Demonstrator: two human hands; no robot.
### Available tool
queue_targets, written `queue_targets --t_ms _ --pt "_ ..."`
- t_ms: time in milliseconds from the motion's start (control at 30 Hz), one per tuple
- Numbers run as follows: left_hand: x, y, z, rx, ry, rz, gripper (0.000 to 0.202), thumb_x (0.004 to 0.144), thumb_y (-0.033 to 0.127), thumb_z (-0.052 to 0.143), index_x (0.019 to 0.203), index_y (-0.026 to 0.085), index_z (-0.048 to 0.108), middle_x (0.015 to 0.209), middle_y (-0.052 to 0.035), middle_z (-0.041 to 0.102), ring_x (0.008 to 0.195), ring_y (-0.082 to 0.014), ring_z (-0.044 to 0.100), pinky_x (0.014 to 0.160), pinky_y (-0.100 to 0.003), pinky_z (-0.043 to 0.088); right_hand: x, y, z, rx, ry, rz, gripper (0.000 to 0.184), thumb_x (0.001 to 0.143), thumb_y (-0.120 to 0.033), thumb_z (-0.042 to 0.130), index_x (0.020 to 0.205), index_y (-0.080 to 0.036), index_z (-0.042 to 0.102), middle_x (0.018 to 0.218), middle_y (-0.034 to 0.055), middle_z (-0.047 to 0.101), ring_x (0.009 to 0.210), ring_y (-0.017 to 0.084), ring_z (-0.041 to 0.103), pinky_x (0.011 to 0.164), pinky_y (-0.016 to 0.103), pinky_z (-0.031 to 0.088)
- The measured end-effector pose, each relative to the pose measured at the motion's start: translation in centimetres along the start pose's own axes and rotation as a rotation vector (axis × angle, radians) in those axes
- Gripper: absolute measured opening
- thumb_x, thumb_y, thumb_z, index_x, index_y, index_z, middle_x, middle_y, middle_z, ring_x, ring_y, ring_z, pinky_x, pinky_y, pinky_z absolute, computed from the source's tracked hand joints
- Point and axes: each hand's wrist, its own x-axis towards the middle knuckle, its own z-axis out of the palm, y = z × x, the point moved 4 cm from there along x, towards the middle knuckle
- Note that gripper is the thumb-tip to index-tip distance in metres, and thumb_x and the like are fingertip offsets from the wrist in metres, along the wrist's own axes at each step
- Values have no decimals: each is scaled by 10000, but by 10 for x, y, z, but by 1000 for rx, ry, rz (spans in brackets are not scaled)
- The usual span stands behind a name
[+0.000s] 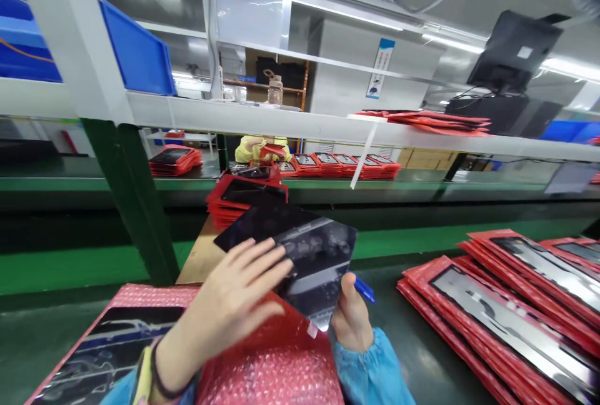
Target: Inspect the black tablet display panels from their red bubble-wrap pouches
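Note:
A glossy black screen panel [304,245] is tilted up in front of me, its surface reflecting lights and showing smudges. My right hand [354,314] grips its lower right corner, thumb on the face; a blue pen [364,290] sticks out from the same hand. My left hand [244,286] has its fingers stretched out over the panel's left part; whether it touches the surface I cannot tell. Beneath the panel lies a red bubble-wrap bag [276,370]. A small white tab [312,330] hangs at the panel's lower edge.
At left, another black panel [112,355] lies on red bubble wrap. Stacks of red-wrapped panels [497,311] cover the right side. Ahead stands another red stack [229,208] beside a green post [134,199]. A co-worker in yellow sleeves [250,147] is behind the shelf.

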Motion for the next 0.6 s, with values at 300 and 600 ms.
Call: queue_targets --t_ms 300,600 --pt "6 39 -12 -274 -50 94 141 905 248 598 928 164 709 978 -93 789 956 -256 720 935 -398 535 -9 30 -10 137 -162 90 722 593 -720 743 1163 -283 672 1042 129 743 994 393 675 803 551 548" --pt "-11 11 -8 -522 276 -426 138 892 106 558 905 222 631 861 -25 759 850 -170 711 824 -277 535 -18 26 -7 138 -86 64 666 507 -732 782 1024 -316 730 964 106 760 1081 421 648 865 567 540"
